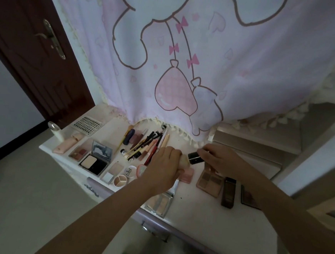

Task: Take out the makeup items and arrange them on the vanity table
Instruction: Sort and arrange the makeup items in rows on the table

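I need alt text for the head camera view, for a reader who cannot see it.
Two hands hold a brush over a vanity table: the left hand grips its pale bristles, the right hand its black handle. Pencils and palettes lie below a pink cartoon curtain.

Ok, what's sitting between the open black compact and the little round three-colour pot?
In the head view, a small pale palette lies between the black compact and the three-colour pot.

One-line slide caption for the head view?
Both hands hold a makeup brush over the cosmetics-covered vanity table.
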The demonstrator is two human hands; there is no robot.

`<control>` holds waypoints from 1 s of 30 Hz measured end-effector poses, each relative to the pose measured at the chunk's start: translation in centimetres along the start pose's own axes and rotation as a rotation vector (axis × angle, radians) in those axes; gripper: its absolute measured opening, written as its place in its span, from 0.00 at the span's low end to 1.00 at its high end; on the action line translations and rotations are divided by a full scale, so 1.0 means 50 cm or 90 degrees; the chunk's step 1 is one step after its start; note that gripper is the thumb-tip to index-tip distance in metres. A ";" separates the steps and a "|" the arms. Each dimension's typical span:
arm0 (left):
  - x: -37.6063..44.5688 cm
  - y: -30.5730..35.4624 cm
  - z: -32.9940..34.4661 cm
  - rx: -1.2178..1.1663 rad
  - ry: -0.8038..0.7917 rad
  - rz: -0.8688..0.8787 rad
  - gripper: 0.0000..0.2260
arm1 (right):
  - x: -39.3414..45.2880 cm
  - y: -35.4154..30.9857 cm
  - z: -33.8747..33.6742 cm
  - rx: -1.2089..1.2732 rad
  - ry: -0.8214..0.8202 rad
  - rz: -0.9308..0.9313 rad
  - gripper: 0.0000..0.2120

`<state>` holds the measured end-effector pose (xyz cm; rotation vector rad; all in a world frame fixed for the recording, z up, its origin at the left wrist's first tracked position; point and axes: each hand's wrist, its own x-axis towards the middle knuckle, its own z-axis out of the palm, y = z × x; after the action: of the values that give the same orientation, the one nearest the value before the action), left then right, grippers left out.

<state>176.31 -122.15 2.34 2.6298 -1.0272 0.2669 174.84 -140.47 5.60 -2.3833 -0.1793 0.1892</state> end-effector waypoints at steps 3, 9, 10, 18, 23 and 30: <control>-0.001 0.005 -0.008 -0.007 0.005 0.027 0.16 | -0.011 0.006 -0.006 -0.067 0.016 -0.058 0.03; -0.017 0.010 -0.021 -0.007 0.017 0.017 0.17 | -0.030 0.010 -0.005 0.075 -0.007 -0.075 0.16; -0.018 0.014 -0.021 -0.001 0.036 0.022 0.17 | -0.028 0.013 0.000 0.077 -0.005 -0.052 0.11; -0.030 0.026 -0.021 0.046 0.093 -0.001 0.19 | -0.039 0.013 0.013 0.067 0.010 -0.083 0.13; -0.040 0.029 -0.014 0.039 0.086 -0.014 0.20 | -0.042 0.008 0.028 0.109 -0.014 0.022 0.07; -0.048 0.024 0.003 0.019 0.093 -0.024 0.19 | -0.050 0.021 0.036 0.103 0.003 -0.037 0.18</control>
<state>173.73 -121.54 1.77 2.6086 -0.9318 0.4605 172.16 -140.51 3.79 -2.2149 -0.2231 0.1644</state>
